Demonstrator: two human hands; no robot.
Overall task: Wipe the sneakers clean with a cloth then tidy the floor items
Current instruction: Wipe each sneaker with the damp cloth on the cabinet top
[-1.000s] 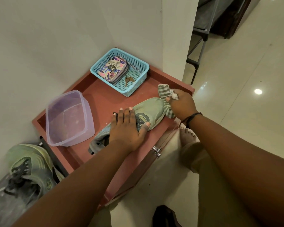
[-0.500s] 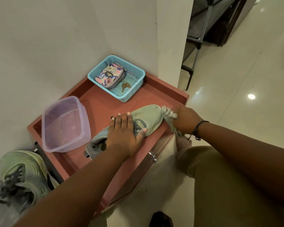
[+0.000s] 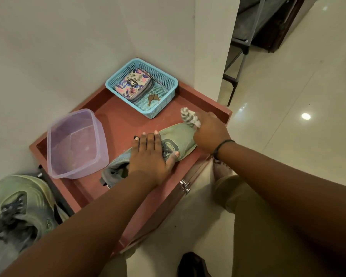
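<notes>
Head view: pale green sneaker [image 3: 176, 136] with grey laces lies on the red cabinet top [image 3: 120, 120]. Left hand [image 3: 150, 156] presses flat across it; right hand [image 3: 210, 130] grips the striped cloth [image 3: 188, 116], now moved back onto the toe.
</notes>
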